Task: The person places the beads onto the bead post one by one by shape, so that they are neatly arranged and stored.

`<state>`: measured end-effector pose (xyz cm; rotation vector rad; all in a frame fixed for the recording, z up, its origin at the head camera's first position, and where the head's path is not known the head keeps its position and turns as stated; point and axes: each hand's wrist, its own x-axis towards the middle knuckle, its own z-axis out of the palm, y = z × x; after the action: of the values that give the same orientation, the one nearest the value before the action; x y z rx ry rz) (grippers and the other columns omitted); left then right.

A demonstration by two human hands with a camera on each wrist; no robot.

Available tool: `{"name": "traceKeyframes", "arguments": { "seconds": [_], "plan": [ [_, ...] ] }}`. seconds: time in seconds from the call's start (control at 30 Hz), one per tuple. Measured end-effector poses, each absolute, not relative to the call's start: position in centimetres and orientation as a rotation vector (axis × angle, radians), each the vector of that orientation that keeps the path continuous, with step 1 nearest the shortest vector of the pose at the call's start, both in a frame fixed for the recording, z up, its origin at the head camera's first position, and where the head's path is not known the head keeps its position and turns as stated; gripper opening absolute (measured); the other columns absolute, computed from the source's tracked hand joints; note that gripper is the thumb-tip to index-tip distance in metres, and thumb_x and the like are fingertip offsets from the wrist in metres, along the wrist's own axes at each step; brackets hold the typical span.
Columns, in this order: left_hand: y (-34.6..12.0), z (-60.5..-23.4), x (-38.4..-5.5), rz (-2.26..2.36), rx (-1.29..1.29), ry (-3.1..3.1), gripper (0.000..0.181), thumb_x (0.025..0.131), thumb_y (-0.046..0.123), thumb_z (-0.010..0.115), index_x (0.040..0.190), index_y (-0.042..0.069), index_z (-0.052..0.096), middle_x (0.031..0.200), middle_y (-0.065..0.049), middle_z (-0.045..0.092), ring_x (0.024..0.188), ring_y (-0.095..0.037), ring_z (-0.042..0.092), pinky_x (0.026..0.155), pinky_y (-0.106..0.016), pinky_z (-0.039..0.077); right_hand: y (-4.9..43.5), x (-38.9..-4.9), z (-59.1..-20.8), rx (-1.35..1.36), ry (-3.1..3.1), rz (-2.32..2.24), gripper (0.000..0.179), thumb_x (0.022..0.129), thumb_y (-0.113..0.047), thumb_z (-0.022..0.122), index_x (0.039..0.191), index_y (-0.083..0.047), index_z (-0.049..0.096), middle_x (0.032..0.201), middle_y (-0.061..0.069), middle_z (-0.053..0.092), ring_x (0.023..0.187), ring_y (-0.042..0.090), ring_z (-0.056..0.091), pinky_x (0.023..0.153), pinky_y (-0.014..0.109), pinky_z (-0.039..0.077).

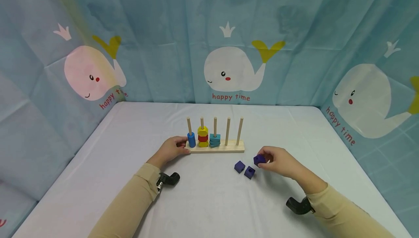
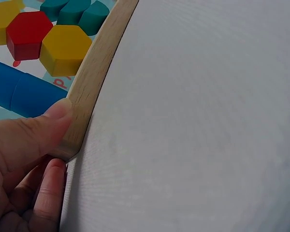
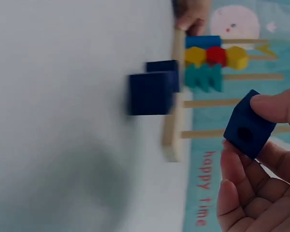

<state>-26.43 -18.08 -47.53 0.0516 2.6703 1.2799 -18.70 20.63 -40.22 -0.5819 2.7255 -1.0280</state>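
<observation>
A wooden peg stand (image 1: pixel 216 150) with several upright pegs is on the table. Its left end is gripped by my left hand (image 1: pixel 171 149), thumb on the front edge in the left wrist view. Blue cylinders (image 1: pixel 191 140), yellow and red hexagonal beads (image 1: pixel 203 138) and teal beads (image 1: pixel 214 140) are stacked on three pegs; the two pegs on the right are bare. My right hand (image 1: pixel 278 161) pinches a purple cube bead (image 3: pixel 250 124) with a hole through it, just right of the stand. Beside it lie two more purple cubes, a left one (image 1: pixel 239 166) and a nearer one (image 1: pixel 250 172).
A white cloth (image 1: pixel 203 201) covers the table. Light-blue curtains (image 1: pixel 157 63) printed with whales hang behind it and at both sides. Black wrist mounts show on the left sleeve (image 1: pixel 140 187) and the right sleeve (image 1: pixel 340 205).
</observation>
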Motion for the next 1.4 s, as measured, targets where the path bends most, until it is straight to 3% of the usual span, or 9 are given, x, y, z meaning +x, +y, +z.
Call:
{"name": "traceKeyframes", "arguments": {
  "seconds": [0.37, 0.6, 0.93, 1.4],
  "plan": [
    [-17.9, -47.6, -26.4, 1.282, 0.051, 2.667, 0.056, 0.073, 0.025, 0.078, 0.123, 0.013, 0.058, 0.102, -0.002, 0.059, 0.090, -0.018, 0.050, 0.083, -0.031, 0.045, 18.8, -21.8, -36.1, -0.543, 2.726, -1.352, 0.025, 0.079, -0.014, 0.071, 0.100, -0.004, 0.062, 0.088, 0.008, 0.063, 0.080, 0.020, 0.058, 0.067, 0.029, 0.049],
    [-17.9, -47.6, -26.4, 1.268, 0.053, 2.674, 0.055, 0.073, 0.025, 0.078, 0.123, 0.014, 0.059, 0.102, -0.001, 0.059, 0.090, -0.018, 0.050, 0.084, -0.031, 0.045, 17.4, -23.7, -34.8, -0.541, 2.722, -1.563, 0.027, 0.082, -0.015, 0.069, 0.105, -0.005, 0.060, 0.101, 0.012, 0.062, 0.087, 0.025, 0.060, 0.074, 0.032, 0.050],
    [-18.1, -47.5, -26.4, 1.268, 0.070, 2.677, 0.057, 0.073, 0.027, 0.077, 0.124, 0.012, 0.058, 0.105, -0.002, 0.060, 0.091, -0.018, 0.050, 0.085, -0.033, 0.045, 14.8, -25.5, -33.9, -0.522, 2.664, -1.656, 0.031, 0.082, -0.014, 0.068, 0.111, -0.006, 0.059, 0.112, 0.012, 0.057, 0.098, 0.028, 0.056, 0.081, 0.039, 0.049],
    [-18.2, -47.5, -26.4, 1.257, 0.095, 2.685, 0.057, 0.073, 0.026, 0.077, 0.125, 0.012, 0.057, 0.105, -0.002, 0.059, 0.091, -0.018, 0.050, 0.084, -0.033, 0.045, 12.3, -27.1, -34.8, -0.498, 2.466, -1.781, 0.029, 0.083, -0.010, 0.066, 0.110, -0.004, 0.058, 0.111, 0.014, 0.059, 0.095, 0.027, 0.059, 0.086, 0.039, 0.047]
  ]
}}
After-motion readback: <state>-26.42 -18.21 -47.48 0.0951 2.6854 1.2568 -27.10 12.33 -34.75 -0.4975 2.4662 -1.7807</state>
